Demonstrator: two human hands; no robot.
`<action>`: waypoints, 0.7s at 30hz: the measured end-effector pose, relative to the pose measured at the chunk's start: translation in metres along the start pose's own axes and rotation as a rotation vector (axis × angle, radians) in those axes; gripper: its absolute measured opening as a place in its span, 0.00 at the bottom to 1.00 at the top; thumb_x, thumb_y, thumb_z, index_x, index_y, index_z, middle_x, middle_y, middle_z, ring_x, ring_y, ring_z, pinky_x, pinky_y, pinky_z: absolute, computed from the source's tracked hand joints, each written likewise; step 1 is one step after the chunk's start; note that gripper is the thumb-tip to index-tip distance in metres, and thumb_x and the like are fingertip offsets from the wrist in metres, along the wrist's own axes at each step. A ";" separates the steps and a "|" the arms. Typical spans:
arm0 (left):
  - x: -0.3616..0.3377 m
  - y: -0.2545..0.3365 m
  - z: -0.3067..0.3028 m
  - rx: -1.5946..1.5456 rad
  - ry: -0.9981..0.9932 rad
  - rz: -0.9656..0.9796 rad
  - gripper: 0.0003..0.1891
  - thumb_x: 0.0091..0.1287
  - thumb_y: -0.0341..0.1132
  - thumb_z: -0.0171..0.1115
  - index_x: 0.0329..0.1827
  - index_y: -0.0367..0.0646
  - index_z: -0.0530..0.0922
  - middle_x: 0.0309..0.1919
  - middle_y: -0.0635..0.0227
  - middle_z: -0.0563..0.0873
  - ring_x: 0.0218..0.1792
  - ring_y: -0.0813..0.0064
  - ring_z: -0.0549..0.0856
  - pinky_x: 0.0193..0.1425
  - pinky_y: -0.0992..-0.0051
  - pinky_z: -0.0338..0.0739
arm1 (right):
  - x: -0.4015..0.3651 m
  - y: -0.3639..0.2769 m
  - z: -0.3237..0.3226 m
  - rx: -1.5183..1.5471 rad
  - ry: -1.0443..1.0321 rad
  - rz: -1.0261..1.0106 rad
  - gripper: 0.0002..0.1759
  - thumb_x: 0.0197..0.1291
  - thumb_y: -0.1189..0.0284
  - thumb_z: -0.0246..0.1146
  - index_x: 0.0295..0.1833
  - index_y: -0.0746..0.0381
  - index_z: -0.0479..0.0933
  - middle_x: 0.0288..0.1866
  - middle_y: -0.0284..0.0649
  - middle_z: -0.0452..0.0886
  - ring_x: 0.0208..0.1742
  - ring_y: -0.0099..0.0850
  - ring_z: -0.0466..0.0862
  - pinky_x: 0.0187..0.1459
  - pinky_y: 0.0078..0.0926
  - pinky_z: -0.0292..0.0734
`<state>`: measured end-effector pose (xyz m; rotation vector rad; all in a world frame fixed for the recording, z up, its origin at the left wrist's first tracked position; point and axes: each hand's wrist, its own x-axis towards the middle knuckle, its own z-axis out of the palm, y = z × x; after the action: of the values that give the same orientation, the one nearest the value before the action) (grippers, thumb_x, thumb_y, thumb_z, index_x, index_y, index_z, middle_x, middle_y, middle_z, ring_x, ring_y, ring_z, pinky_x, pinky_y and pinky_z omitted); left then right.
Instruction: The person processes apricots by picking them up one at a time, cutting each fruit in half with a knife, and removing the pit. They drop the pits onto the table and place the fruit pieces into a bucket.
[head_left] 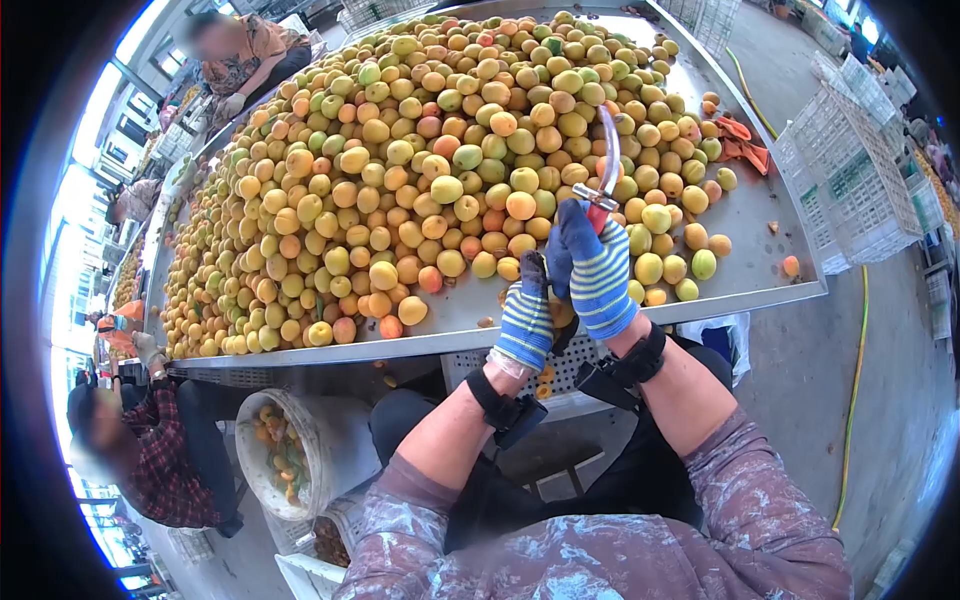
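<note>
A large heap of yellow, orange and green fruit (400, 170) covers the metal table (745, 270). My right hand (598, 265), in a blue striped glove, is closed round the red handle of a curved-blade tool (608, 150), whose blade points up over the fruit. Just left of it, my left hand (528, 315), gloved the same way, is closed with its fingertips close to the right hand. A fruit seems to be partly hidden between and below the hands; I cannot make out which hand holds it.
Orange gloves (740, 145) lie at the table's right side. A white bucket (325, 440) with fruit pieces stands below the front edge. A perforated crate (465, 368) is under my hands. Stacked crates (850, 170) stand right. Co-workers (165, 450) (250, 60) sit left.
</note>
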<state>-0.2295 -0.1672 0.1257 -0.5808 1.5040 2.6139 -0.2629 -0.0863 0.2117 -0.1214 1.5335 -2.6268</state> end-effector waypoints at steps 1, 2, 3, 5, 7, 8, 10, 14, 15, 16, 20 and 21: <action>0.009 -0.012 -0.007 0.058 0.007 0.052 0.28 0.76 0.58 0.41 0.41 0.43 0.80 0.18 0.77 0.74 0.19 0.85 0.71 0.21 0.79 0.65 | 0.002 0.003 -0.003 0.074 -0.006 0.022 0.22 0.70 0.57 0.58 0.24 0.55 0.66 0.13 0.26 0.63 0.10 0.18 0.62 0.13 0.18 0.54; 0.012 -0.015 -0.009 0.117 0.016 0.103 0.28 0.76 0.57 0.41 0.40 0.42 0.80 0.15 0.78 0.71 0.16 0.85 0.68 0.17 0.78 0.62 | 0.004 0.003 -0.006 0.146 -0.013 0.043 0.23 0.70 0.56 0.57 0.22 0.54 0.64 0.12 0.26 0.62 0.10 0.18 0.61 0.12 0.19 0.54; 0.013 -0.020 -0.010 0.226 0.035 0.203 0.29 0.77 0.57 0.40 0.36 0.42 0.80 0.15 0.77 0.72 0.17 0.86 0.69 0.17 0.79 0.61 | 0.005 0.002 -0.008 0.186 -0.010 0.092 0.24 0.70 0.54 0.56 0.22 0.52 0.62 0.12 0.25 0.59 0.10 0.19 0.59 0.12 0.20 0.52; 0.017 -0.028 -0.010 0.190 0.072 0.273 0.31 0.77 0.58 0.39 0.30 0.42 0.79 0.15 0.77 0.73 0.18 0.87 0.69 0.18 0.81 0.61 | 0.008 0.002 -0.011 0.223 0.007 0.151 0.25 0.70 0.53 0.55 0.21 0.50 0.61 0.12 0.25 0.58 0.10 0.19 0.58 0.12 0.21 0.51; 0.001 -0.008 0.003 0.174 0.053 0.207 0.31 0.76 0.58 0.39 0.28 0.43 0.79 0.16 0.77 0.74 0.19 0.88 0.70 0.20 0.83 0.62 | 0.011 0.004 -0.015 0.262 0.006 0.233 0.25 0.70 0.51 0.53 0.20 0.47 0.58 0.12 0.23 0.55 0.10 0.19 0.56 0.13 0.21 0.49; -0.007 0.007 0.009 0.172 0.012 0.104 0.31 0.76 0.58 0.40 0.29 0.43 0.80 0.17 0.78 0.75 0.19 0.88 0.71 0.21 0.83 0.63 | 0.012 0.004 -0.017 0.261 0.013 0.231 0.25 0.70 0.51 0.53 0.20 0.47 0.58 0.12 0.23 0.55 0.10 0.19 0.56 0.13 0.21 0.49; 0.003 0.000 -0.010 0.283 -0.132 0.108 0.35 0.73 0.64 0.41 0.45 0.37 0.82 0.35 0.71 0.83 0.34 0.84 0.80 0.37 0.82 0.76 | 0.013 0.004 -0.016 0.289 0.046 0.280 0.25 0.71 0.51 0.53 0.20 0.47 0.58 0.12 0.22 0.54 0.11 0.19 0.56 0.13 0.20 0.48; 0.002 0.005 -0.006 0.269 -0.173 0.149 0.38 0.71 0.67 0.41 0.49 0.35 0.80 0.39 0.70 0.84 0.38 0.82 0.82 0.41 0.81 0.77 | 0.013 0.005 -0.020 0.357 0.053 0.299 0.25 0.70 0.52 0.54 0.21 0.47 0.57 0.13 0.22 0.53 0.11 0.19 0.55 0.14 0.21 0.47; 0.004 0.004 -0.008 0.274 -0.165 0.160 0.38 0.71 0.67 0.41 0.48 0.36 0.81 0.39 0.70 0.84 0.37 0.81 0.82 0.40 0.81 0.77 | 0.014 0.005 -0.020 0.357 0.074 0.318 0.25 0.70 0.52 0.54 0.21 0.47 0.57 0.13 0.23 0.53 0.12 0.19 0.55 0.15 0.21 0.48; 0.006 0.002 -0.007 0.275 -0.162 0.165 0.38 0.71 0.67 0.40 0.48 0.36 0.81 0.38 0.70 0.84 0.37 0.81 0.82 0.40 0.81 0.77 | 0.015 0.005 -0.022 0.357 0.081 0.315 0.25 0.70 0.52 0.54 0.21 0.47 0.57 0.13 0.23 0.53 0.12 0.19 0.55 0.15 0.21 0.48; -0.010 0.017 0.017 0.286 -0.056 0.268 0.32 0.75 0.59 0.41 0.32 0.41 0.82 0.22 0.77 0.81 0.27 0.87 0.77 0.30 0.80 0.70 | 0.017 0.005 -0.022 0.424 0.128 0.336 0.24 0.69 0.57 0.54 0.19 0.47 0.58 0.10 0.23 0.54 0.09 0.19 0.54 0.12 0.22 0.47; -0.006 0.016 0.012 0.328 -0.080 0.269 0.31 0.76 0.59 0.41 0.33 0.41 0.82 0.23 0.76 0.81 0.28 0.87 0.77 0.31 0.80 0.71 | 0.017 0.005 -0.024 0.439 0.127 0.330 0.24 0.69 0.57 0.55 0.18 0.47 0.58 0.10 0.23 0.54 0.09 0.19 0.54 0.12 0.22 0.47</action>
<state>-0.2308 -0.1642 0.1462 -0.2553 2.0494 2.4434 -0.2824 -0.0704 0.1958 0.3080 0.8725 -2.6547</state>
